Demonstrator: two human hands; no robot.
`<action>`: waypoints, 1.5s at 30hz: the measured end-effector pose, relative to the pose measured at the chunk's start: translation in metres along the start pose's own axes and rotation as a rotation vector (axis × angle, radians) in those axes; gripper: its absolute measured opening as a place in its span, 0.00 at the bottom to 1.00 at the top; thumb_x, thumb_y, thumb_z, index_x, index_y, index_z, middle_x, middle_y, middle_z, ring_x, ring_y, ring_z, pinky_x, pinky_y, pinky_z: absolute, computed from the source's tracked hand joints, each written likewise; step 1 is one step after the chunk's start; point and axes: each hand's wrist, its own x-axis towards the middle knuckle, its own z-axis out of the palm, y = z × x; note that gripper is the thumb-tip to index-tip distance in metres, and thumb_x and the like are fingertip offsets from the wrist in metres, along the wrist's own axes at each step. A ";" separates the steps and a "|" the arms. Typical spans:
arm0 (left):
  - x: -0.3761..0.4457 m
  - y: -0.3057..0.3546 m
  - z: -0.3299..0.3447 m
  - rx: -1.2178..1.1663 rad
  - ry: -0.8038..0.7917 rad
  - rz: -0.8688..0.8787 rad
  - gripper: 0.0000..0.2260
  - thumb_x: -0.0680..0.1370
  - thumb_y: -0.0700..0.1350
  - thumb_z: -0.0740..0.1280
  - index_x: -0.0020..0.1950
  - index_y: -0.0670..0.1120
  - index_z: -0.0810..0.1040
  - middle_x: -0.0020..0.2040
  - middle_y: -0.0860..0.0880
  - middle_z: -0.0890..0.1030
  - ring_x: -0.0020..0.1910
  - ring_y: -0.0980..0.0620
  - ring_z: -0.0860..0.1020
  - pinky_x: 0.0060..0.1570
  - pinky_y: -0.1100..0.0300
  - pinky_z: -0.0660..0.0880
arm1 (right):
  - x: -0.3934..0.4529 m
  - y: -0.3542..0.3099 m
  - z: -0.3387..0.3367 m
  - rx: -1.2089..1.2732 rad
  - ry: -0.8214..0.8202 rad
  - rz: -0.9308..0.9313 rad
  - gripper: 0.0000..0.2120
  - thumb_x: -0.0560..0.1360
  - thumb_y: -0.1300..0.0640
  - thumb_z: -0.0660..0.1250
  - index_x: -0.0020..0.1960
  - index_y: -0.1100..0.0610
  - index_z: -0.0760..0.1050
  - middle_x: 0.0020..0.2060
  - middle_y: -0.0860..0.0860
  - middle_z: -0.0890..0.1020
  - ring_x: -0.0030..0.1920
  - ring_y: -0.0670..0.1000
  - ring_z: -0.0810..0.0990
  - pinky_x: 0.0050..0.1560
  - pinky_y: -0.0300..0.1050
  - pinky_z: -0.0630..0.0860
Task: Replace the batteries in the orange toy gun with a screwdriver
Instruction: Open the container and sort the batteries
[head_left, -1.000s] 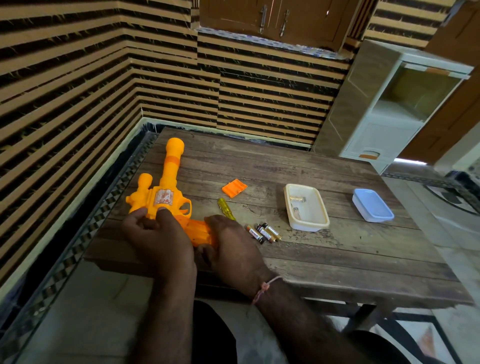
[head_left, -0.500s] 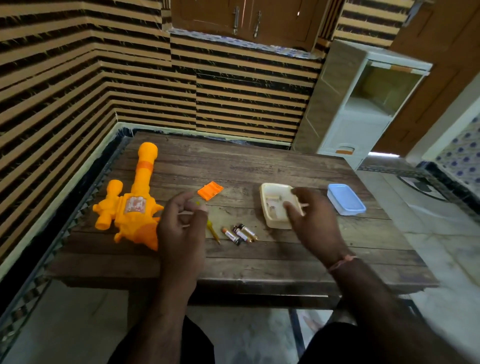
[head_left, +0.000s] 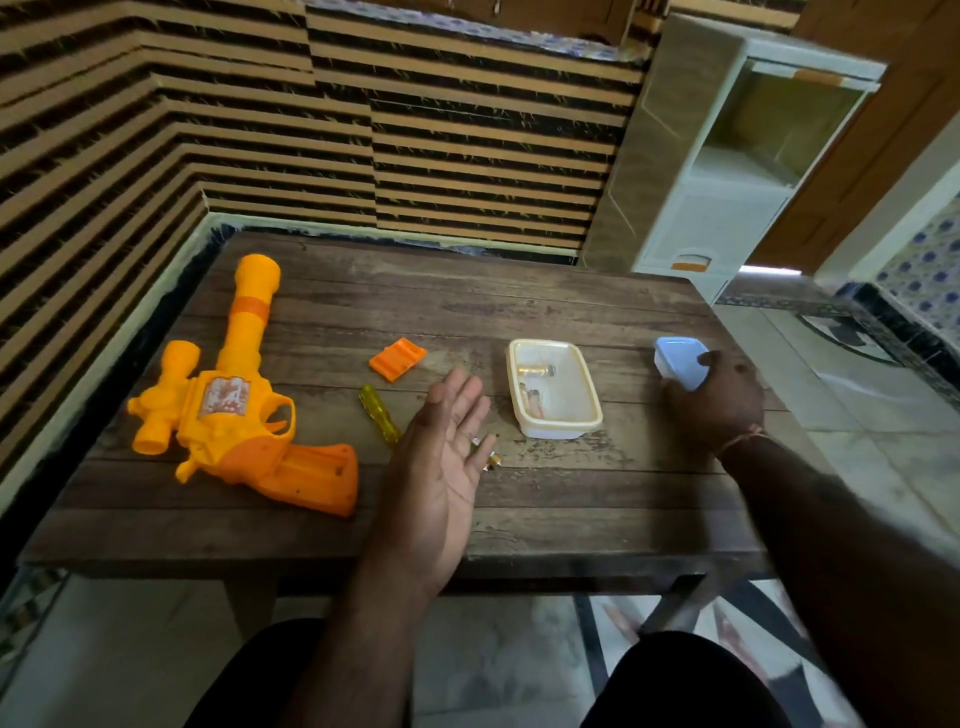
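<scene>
Standing by striped walls, the wooden table (head_left: 571, 312) bears the orange toy gun (head_left: 244, 415) (grip open). Left hand (head_left: 441, 457) spread flat; right hand (head_left: 719, 397) grips a blue lid (head_left: 678, 358).

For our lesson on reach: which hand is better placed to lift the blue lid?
The right hand: its fingers already curl on the blue lid. The left hand hovers open, nearer the screwdriver.

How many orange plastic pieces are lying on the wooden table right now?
2: the orange toy gun at the table's left, and the small orange battery cover just right of its barrel.
</scene>
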 end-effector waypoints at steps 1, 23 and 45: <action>0.000 0.000 0.000 -0.003 0.008 -0.012 0.28 0.75 0.61 0.60 0.73 0.50 0.69 0.72 0.51 0.74 0.69 0.55 0.73 0.71 0.52 0.66 | -0.003 -0.005 -0.002 0.023 0.041 -0.008 0.32 0.72 0.42 0.70 0.69 0.58 0.69 0.66 0.63 0.73 0.65 0.64 0.72 0.67 0.56 0.69; -0.034 0.006 -0.012 -0.167 0.168 -0.268 0.31 0.76 0.69 0.58 0.59 0.42 0.78 0.49 0.41 0.81 0.47 0.44 0.80 0.50 0.50 0.76 | -0.264 -0.112 -0.008 0.525 -0.111 -0.627 0.35 0.72 0.30 0.59 0.70 0.53 0.72 0.63 0.50 0.71 0.64 0.48 0.69 0.65 0.46 0.70; -0.039 0.014 0.004 0.224 0.342 0.055 0.32 0.71 0.70 0.59 0.56 0.44 0.79 0.52 0.39 0.83 0.53 0.39 0.82 0.56 0.39 0.78 | -0.281 -0.126 0.008 0.873 0.087 -0.412 0.29 0.79 0.35 0.49 0.64 0.51 0.76 0.49 0.42 0.74 0.54 0.48 0.75 0.57 0.50 0.73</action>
